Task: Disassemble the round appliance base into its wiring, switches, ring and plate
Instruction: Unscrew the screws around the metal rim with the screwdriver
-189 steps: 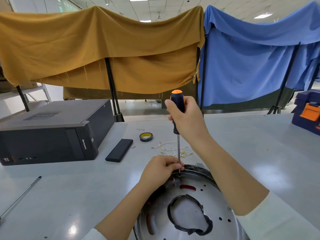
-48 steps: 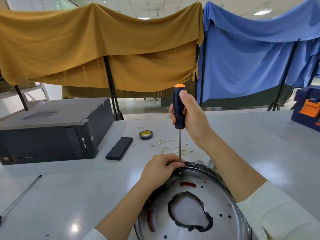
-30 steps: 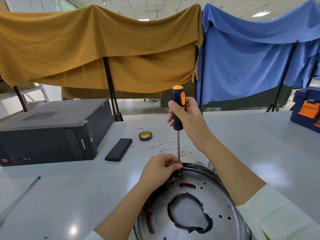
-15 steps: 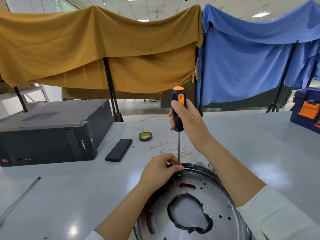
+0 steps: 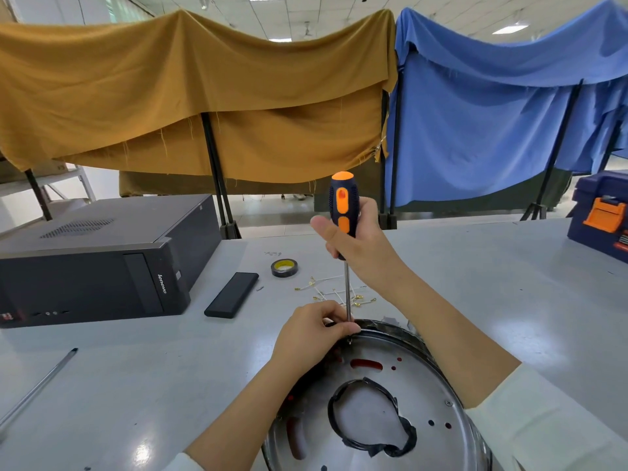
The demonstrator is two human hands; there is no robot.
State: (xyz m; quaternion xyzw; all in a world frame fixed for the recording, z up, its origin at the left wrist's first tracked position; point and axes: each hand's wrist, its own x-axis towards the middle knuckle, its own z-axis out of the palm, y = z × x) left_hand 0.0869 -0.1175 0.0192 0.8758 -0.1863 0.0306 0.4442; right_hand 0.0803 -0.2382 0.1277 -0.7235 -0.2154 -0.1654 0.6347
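Fingers of the right hand (image 5: 360, 246) are wrapped around an upright screwdriver (image 5: 344, 215), while the left hand (image 5: 312, 338) pinches its tip at the far rim. Nearest on the table (image 5: 136, 368) lies the round base (image 5: 380, 413): a shiny perforated metal plate with a black-edged central opening.

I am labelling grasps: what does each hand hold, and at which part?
Right hand grips the black-and-orange screwdriver by its handle. Left hand pinches its metal shaft near the tip, at the rim of the round metal base.

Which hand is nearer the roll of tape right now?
The right hand: it grips the screwdriver handle just right of the tape roll. The left hand sits nearer the camera, at the round base's rim.
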